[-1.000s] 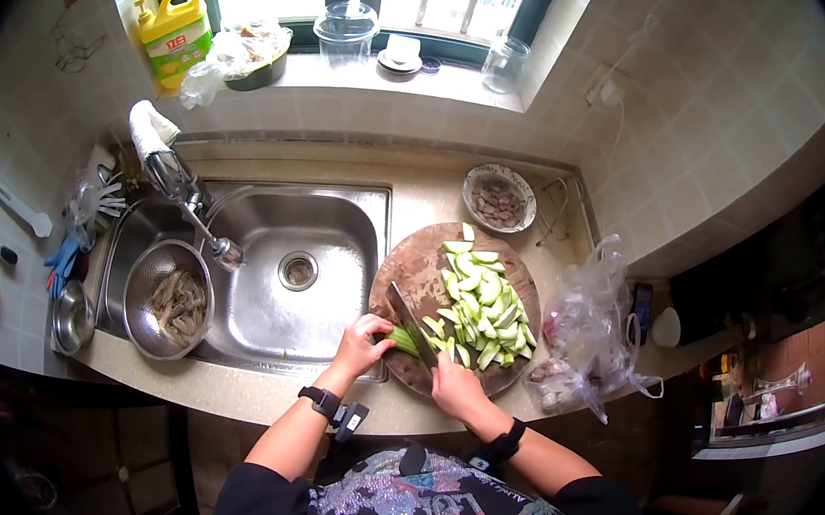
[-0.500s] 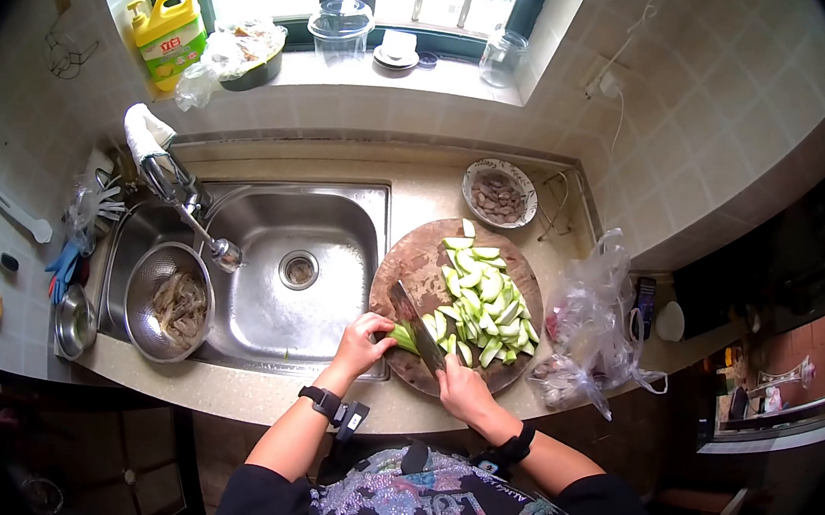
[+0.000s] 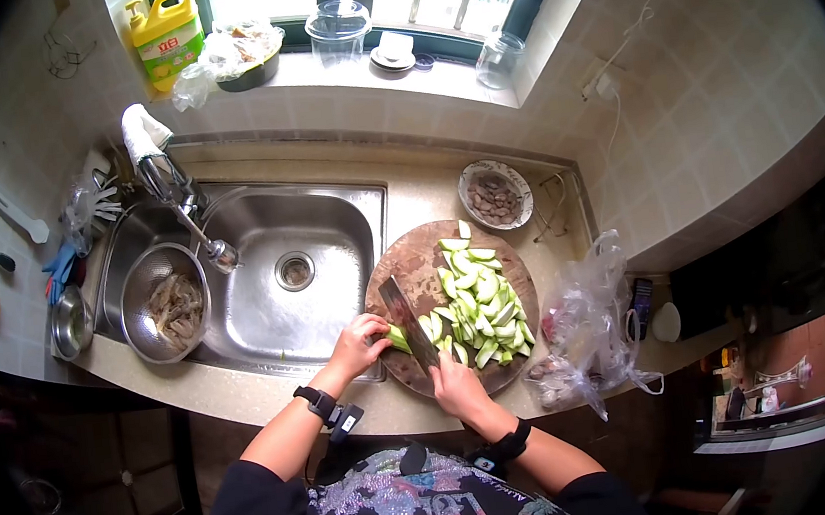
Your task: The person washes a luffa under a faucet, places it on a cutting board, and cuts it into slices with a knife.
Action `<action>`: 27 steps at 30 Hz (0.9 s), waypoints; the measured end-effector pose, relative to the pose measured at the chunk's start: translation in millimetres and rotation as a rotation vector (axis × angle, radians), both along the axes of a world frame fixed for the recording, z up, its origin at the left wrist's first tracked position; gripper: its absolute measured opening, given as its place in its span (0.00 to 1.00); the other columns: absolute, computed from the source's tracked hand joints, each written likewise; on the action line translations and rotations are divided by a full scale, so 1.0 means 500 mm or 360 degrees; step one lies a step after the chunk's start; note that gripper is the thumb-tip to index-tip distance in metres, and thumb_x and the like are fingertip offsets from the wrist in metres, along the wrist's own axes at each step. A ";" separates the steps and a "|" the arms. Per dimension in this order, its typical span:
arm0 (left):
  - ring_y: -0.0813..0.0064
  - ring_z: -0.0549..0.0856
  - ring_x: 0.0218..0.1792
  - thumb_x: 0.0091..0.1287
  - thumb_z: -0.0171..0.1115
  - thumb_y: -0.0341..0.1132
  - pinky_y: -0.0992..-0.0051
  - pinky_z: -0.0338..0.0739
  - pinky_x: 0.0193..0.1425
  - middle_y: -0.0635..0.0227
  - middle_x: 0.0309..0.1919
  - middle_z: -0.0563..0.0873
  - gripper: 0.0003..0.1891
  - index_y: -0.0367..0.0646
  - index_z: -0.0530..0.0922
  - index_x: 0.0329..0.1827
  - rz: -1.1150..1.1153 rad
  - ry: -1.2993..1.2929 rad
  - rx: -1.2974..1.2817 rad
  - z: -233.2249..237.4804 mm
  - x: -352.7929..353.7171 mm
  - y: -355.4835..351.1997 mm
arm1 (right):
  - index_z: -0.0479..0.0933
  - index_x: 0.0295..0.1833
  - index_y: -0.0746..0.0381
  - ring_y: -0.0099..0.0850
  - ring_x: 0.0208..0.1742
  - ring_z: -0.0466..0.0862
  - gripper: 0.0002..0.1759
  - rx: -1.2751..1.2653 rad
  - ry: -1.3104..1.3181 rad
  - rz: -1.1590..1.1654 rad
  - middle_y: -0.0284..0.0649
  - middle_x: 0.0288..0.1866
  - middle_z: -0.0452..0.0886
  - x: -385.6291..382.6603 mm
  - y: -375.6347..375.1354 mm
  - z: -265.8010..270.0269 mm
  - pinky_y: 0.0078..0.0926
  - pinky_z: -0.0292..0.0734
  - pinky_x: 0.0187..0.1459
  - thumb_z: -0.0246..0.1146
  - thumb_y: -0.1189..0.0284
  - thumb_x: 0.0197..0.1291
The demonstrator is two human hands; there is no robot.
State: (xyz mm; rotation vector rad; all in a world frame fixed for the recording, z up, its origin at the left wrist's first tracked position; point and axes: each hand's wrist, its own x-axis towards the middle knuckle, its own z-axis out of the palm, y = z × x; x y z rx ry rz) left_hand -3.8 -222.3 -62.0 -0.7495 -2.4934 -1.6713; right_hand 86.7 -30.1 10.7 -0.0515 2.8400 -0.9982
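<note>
On the round wooden chopping board (image 3: 415,257), my right hand (image 3: 459,391) grips the handle of a broad-bladed kitchen knife (image 3: 405,321). Its blade points away from me and leans left. My left hand (image 3: 355,346) is closed on the uncut end of a green squash (image 3: 397,338) at the board's left edge, just left of the blade. Cut squash pieces (image 3: 486,302), pale green with darker skin, are heaped over the board's right half. A few slices lie close to the blade's right side.
Left of the board is a steel sink (image 3: 330,236) with a faucet (image 3: 189,216). A colander (image 3: 152,347) of shrimp sits over its smaller basin. Behind the board stands a bowl (image 3: 467,201) of greyish-brown pieces. Plastic bags (image 3: 591,329) crowd the counter to the right.
The knife and my right hand have shifted slightly left, toward the squash end in my left hand. The whole view has also moved a little. My left hand keeps its hold.
</note>
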 end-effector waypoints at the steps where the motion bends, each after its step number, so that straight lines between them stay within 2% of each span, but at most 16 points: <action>1: 0.62 0.81 0.40 0.47 0.69 0.26 0.71 0.76 0.46 0.61 0.37 0.82 0.10 0.37 0.80 0.33 0.0000 -0.0001 0.0004 0.003 0.000 0.001 | 0.62 0.41 0.66 0.59 0.27 0.78 0.11 -0.0006 -0.0012 0.0012 0.60 0.23 0.76 0.007 0.001 -0.009 0.53 0.72 0.28 0.52 0.70 0.62; 9: 0.62 0.81 0.38 0.47 0.69 0.26 0.71 0.76 0.44 0.62 0.34 0.81 0.09 0.37 0.80 0.32 0.0058 -0.0003 0.0018 0.008 0.006 0.003 | 0.62 0.41 0.67 0.59 0.28 0.77 0.11 0.0189 -0.0184 0.0029 0.60 0.24 0.77 -0.022 -0.033 -0.029 0.54 0.71 0.30 0.52 0.71 0.61; 13: 0.62 0.81 0.38 0.49 0.67 0.26 0.71 0.76 0.43 0.61 0.34 0.81 0.08 0.37 0.80 0.32 0.0067 0.0052 -0.0027 0.014 0.002 0.003 | 0.62 0.41 0.67 0.59 0.28 0.77 0.10 0.0023 -0.0051 -0.0036 0.61 0.24 0.76 -0.033 -0.031 -0.019 0.53 0.71 0.31 0.52 0.71 0.61; 16: 0.62 0.82 0.35 0.50 0.66 0.26 0.71 0.77 0.40 0.61 0.31 0.82 0.06 0.37 0.80 0.31 0.0150 0.0073 -0.0007 0.016 0.006 0.003 | 0.62 0.41 0.65 0.58 0.27 0.79 0.11 0.0107 -0.0007 0.0008 0.59 0.23 0.77 -0.009 -0.020 -0.014 0.54 0.73 0.28 0.51 0.69 0.62; 19: 0.63 0.82 0.30 0.50 0.67 0.26 0.71 0.76 0.36 0.61 0.26 0.82 0.05 0.37 0.78 0.26 0.0202 -0.0072 -0.0024 0.020 0.004 -0.001 | 0.62 0.42 0.65 0.57 0.26 0.79 0.11 0.0118 -0.0051 0.0041 0.58 0.22 0.77 0.003 -0.021 -0.009 0.53 0.74 0.27 0.51 0.69 0.62; 27: 0.64 0.82 0.29 0.50 0.67 0.27 0.72 0.76 0.34 0.61 0.26 0.82 0.05 0.37 0.79 0.25 0.0162 -0.0069 -0.0038 0.012 0.005 -0.002 | 0.61 0.42 0.68 0.57 0.26 0.78 0.11 0.0251 -0.0134 0.0159 0.59 0.22 0.76 -0.035 -0.047 -0.037 0.52 0.72 0.27 0.52 0.72 0.61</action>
